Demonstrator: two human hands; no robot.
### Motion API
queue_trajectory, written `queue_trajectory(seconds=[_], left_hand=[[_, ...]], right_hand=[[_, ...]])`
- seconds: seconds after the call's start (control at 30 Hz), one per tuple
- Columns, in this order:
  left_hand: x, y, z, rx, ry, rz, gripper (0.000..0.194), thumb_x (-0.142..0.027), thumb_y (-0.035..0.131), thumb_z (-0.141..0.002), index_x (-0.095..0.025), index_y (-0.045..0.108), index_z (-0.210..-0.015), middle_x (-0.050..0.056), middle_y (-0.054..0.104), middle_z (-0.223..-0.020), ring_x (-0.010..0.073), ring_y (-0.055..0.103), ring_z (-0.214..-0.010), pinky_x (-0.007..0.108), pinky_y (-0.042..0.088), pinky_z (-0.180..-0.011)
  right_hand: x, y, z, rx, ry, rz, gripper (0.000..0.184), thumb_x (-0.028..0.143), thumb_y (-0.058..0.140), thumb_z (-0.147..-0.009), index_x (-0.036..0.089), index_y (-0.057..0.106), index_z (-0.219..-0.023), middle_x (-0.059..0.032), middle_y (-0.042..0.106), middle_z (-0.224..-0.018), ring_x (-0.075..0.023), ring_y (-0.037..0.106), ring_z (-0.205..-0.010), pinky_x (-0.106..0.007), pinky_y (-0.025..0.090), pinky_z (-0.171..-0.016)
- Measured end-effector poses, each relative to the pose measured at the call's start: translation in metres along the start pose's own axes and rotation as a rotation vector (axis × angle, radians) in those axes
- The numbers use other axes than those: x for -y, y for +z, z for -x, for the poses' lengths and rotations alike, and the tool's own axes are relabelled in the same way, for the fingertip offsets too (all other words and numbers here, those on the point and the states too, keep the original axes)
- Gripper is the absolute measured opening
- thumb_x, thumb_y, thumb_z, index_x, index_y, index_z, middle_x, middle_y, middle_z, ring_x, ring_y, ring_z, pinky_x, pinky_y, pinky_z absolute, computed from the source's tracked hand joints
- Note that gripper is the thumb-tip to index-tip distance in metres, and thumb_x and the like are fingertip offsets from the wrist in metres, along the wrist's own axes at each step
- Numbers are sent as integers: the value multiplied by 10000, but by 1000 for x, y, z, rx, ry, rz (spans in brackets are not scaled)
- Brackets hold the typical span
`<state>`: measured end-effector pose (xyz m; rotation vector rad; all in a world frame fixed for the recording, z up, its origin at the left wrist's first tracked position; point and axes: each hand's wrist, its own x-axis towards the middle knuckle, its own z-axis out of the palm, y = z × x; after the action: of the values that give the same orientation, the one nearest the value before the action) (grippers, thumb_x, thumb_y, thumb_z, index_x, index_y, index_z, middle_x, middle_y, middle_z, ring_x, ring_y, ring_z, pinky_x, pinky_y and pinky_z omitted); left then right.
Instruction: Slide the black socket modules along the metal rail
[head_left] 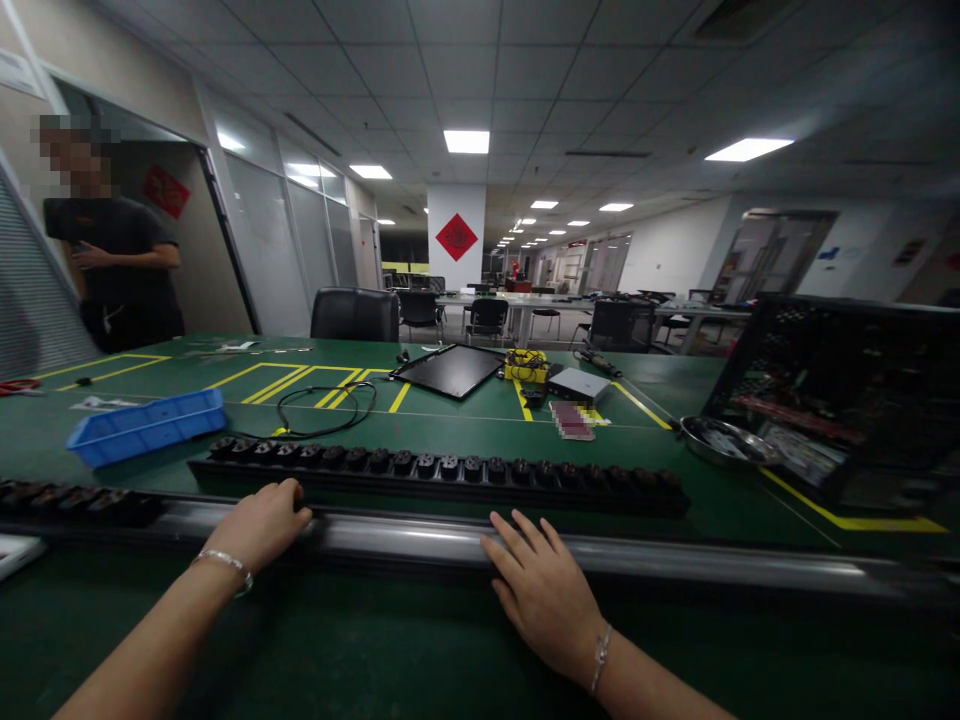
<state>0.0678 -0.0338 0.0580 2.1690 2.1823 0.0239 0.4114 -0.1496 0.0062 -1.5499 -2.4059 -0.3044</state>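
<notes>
A long black rail with a shiny metal strip (405, 538) runs across the green table in front of me. At its left end sits a row of dark round sockets (82, 498). My left hand (259, 525) is over the strip beside those sockets, its fingers curled in; whatever they may hold is hidden. My right hand (541, 590) lies on the strip further right, fingers stretched out and apart. Just beyond it, roughly parallel, is a second black rail (435, 487) carrying a full row of round black sockets.
A blue bin (150, 425), a looped black cable (326, 412), a dark flat screen (454, 370), a yellow basket (526, 366) and a grey box (579, 383) lie further back. Right are a metal bowl (724, 440) and an open computer case (832, 400). A person (120, 250) stands back left.
</notes>
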Motion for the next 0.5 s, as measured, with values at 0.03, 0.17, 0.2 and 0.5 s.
queue_trajectory(seconds=[0.03,0.17,0.2,0.5], left_hand=[[-4,0,1,-1,10,7,296,-313,400,-763,-143,547,-957,132,613,-1000,265,586,-923,338,415,-777],[-22,2,8,-18,72,59,320,-359,429,-761,-151,535,-980,117,612,-1026,238,586,-927,317,419,-789],[-26,3,10,-27,86,72,326,-372,439,-759,-152,535,-980,116,611,-1029,238,585,-927,317,421,-787],[-62,3,31,-57,222,309,290,-390,491,-754,-179,544,-946,81,627,-1008,225,589,-942,309,419,-799]], right_hand=[[0,0,0,2,1,0,383,326,409,-904,299,445,-1284,5,288,-1411,-270,294,-1253,-506,263,-1006],[0,-1,0,-1,2,6,386,321,416,-902,303,444,-1287,4,289,-1411,-265,286,-1260,-496,259,-1012],[0,-1,0,-4,0,8,389,323,421,-901,301,445,-1288,-1,292,-1410,-265,285,-1261,-492,257,-1014],[2,-5,0,-5,6,11,391,321,423,-902,301,441,-1292,-2,310,-1400,-262,304,-1252,-492,272,-1011]])
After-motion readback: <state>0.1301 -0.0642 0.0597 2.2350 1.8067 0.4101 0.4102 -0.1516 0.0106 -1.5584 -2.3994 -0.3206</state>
